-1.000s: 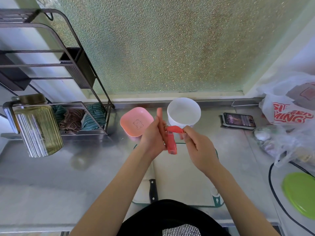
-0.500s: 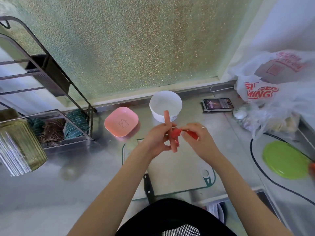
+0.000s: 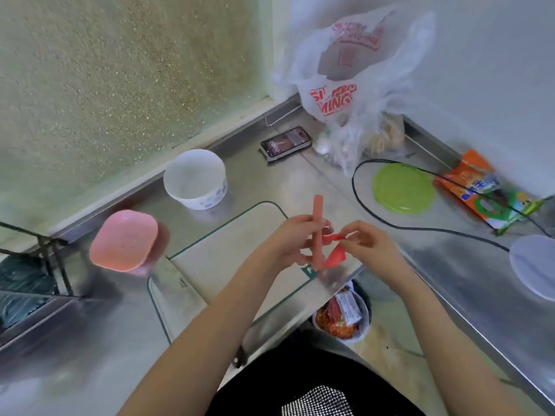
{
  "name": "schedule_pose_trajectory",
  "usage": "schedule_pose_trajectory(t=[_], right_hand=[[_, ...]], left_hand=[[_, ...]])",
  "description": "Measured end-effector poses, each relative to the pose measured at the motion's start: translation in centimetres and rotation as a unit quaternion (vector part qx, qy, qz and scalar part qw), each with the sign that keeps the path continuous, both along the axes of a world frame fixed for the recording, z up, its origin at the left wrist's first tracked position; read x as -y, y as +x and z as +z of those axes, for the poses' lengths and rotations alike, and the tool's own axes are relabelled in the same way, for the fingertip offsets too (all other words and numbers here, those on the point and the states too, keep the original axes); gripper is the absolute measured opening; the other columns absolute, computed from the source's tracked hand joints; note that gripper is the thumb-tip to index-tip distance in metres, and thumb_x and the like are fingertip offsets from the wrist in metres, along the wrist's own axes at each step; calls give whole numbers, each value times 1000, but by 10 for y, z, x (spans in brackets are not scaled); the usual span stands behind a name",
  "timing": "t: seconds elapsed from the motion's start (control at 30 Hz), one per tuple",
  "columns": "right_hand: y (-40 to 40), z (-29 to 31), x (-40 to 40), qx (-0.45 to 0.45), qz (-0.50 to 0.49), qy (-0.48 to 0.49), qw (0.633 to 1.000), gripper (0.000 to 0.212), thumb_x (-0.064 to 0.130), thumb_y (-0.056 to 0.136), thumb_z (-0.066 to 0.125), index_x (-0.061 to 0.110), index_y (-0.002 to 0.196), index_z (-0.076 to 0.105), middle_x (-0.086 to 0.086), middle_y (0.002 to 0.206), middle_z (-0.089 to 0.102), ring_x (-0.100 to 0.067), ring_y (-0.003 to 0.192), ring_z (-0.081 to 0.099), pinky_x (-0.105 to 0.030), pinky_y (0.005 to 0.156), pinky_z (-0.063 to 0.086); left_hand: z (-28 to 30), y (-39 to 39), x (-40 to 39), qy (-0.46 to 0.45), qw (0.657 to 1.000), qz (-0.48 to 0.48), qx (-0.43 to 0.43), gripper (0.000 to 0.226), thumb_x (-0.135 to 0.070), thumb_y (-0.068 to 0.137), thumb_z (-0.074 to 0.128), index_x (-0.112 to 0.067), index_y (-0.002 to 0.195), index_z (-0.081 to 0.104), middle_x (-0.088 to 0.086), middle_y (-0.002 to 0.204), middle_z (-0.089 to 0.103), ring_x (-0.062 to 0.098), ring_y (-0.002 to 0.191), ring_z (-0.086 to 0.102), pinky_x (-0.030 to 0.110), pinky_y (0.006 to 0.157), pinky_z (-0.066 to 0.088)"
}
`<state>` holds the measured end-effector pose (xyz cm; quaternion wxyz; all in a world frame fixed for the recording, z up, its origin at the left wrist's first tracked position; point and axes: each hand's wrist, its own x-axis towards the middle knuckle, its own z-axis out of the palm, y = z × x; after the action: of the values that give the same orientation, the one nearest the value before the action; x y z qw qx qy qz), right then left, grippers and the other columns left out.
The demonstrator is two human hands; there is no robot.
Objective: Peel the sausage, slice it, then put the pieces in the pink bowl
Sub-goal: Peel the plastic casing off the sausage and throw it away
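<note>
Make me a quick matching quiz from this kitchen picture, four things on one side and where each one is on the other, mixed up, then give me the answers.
Things:
1. sausage
2. pink bowl
3. phone
4. green lid

Places:
A. on the counter left of the cutting board
B. upright in the left hand
C. inside the loop of black cable
D. by the back edge, beside the plastic bags

Pairs: 1-B, 2-A, 3-D, 4-C
</note>
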<state>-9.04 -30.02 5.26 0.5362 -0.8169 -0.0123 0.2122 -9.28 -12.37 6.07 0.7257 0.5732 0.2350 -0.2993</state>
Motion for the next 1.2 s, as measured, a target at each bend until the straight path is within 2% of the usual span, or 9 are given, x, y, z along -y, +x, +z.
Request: schedule_pose_trajectory(t=[0.07,0.23,0.37,0.53,0.7,0.83,0.97,1.1,1.2], right_hand=[[-12,-9,24,-18,-38,-7,999,14,9,81,68,22,78,64,-6,72,72,-29,68,65,-36,69,48],[-51,-51,74,-67,-158,-76,982,14,15,79,68,25,73,60,8,70,67,3,51,53,-18,53,37],[-67,-99,93,-130,-232,-128,955,26,7,79,64,28,67,55,2,65,63,-12,53,50,-26,50,37],[-73,-150,95,-206,-251,-163,932,33,-6,75,55,24,64,56,-19,81,69,-35,73,66,-51,73,57],[-71,-177,92,-218,-247,-190,925,33,-6,73,57,26,62,58,-12,78,67,-32,78,64,-37,72,54],[-64,-190,89,-239,-179,-221,928,14,3,77,61,11,87,69,-14,92,69,-35,90,63,-33,73,48],[-61,-203,87,-289,-163,-185,925,31,3,82,64,14,111,67,-12,114,65,-28,98,61,-35,81,50],[-60,-203,85,-319,-181,-84,926,59,-11,83,48,17,134,47,-8,113,55,-26,92,54,-36,66,48],[-62,-199,94,-310,-321,-74,892,53,-6,81,49,18,128,52,-12,94,62,-29,71,59,-43,65,51]], left_hand=[[-4,8,15,9,1000,-18,-21,15,-17,95,51,-11,106,59,3,99,62,22,87,60,36,69,48],[-19,23,37,36,998,-15,-53,11,-13,94,52,-9,103,55,4,85,57,20,73,58,43,85,47],[-29,29,47,35,997,-10,-72,13,-11,93,52,-7,105,54,6,86,57,19,75,60,36,71,48],[-45,28,54,36,994,-19,-103,16,-10,91,56,-5,107,56,9,91,58,26,88,59,53,98,46],[-55,25,48,34,993,-11,-112,23,-13,91,57,-7,113,56,8,91,62,25,88,63,51,94,49],[-59,24,37,48,992,-3,-118,21,-14,89,59,-9,110,58,8,92,63,24,85,67,45,81,56],[-60,20,31,60,991,-9,-122,19,-17,89,59,-11,107,59,5,88,64,19,77,68,30,53,56],[-62,15,31,59,991,-9,-119,18,-17,89,60,-11,105,58,6,89,62,23,84,66,42,77,55],[-60,16,30,61,991,-4,-120,20,-16,88,60,-9,107,58,6,88,61,23,84,65,37,69,55]])
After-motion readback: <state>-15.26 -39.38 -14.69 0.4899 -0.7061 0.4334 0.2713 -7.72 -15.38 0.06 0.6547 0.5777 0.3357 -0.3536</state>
